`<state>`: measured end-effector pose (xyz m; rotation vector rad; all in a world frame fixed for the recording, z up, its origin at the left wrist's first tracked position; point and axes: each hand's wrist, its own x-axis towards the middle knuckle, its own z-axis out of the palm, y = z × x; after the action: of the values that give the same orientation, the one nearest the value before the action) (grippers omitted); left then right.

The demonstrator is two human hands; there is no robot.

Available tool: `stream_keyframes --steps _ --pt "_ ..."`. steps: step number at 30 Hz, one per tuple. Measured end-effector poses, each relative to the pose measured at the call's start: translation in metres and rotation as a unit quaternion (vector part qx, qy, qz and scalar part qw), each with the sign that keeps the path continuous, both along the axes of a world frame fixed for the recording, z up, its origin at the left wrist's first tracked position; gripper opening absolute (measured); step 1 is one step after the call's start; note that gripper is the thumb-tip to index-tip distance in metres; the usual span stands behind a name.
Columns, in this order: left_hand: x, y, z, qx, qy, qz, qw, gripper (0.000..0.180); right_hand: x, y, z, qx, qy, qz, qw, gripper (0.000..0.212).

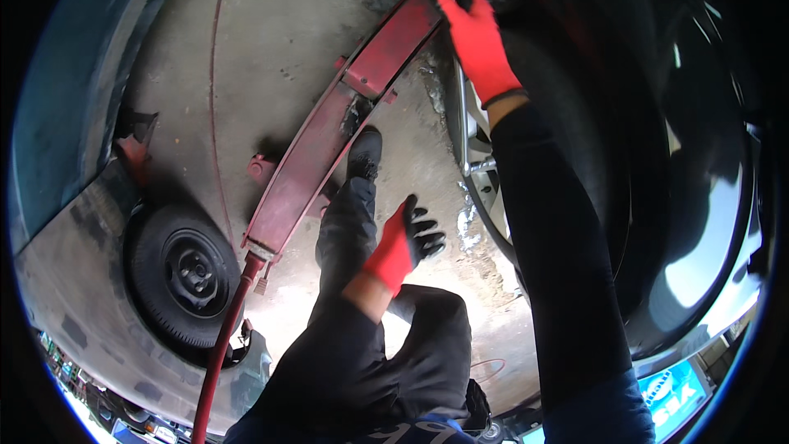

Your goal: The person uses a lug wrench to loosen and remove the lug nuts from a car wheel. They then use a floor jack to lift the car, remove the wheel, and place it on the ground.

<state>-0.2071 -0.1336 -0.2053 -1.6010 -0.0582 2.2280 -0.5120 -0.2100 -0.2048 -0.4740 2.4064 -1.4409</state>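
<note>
Though patchy, concrete [279,41] between wheel [486,196] and car [74,279]

A car-repair workshop, I'd say: stained concrete floor [279,25], a red floor jack [316,127] stretching from twelve to seven o'clock, chrome wrench [463,119] at one beside a wheel [567,99], patchy bodywork [90,312] at eight, glossy bodywork [699,218] at three.

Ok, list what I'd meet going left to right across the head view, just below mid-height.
Black-tyred wheel at left → lower end of the red floor jack → left trouser leg → left gloved hand → dark right sleeve → shiny car bodywork at far right.
</note>
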Motion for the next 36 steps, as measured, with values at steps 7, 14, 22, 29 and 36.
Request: stream_keyframes --steps 7,14,22,29,36 --pt "-0.085 0.024 -0.160 0.136 -0.003 -0.021 0.991 0.066 0.060 -0.042 0.002 0.060 0.105 0.010 0.993 0.033" --pt "-0.017 0.023 -0.245 0.183 0.201 -0.013 0.962 0.032 0.170 0.058 0.128 -0.030 -0.050 0.139 0.989 0.050" --pt "-0.044 0.053 -0.185 -0.175 0.037 0.068 0.981 0.016 0.334 0.331 0.178 0.175 -0.422 -0.315 0.832 0.038" --pt "-0.067 0.111 -0.162 -0.271 0.095 0.080 0.954 0.015 0.388 0.468 0.024 0.378 -0.318 0.025 0.869 0.038" --pt "-0.082 0.115 -0.169 -0.296 0.185 0.147 0.926 0.015 0.362 0.497 -0.139 0.380 -0.310 0.011 0.871 0.033"
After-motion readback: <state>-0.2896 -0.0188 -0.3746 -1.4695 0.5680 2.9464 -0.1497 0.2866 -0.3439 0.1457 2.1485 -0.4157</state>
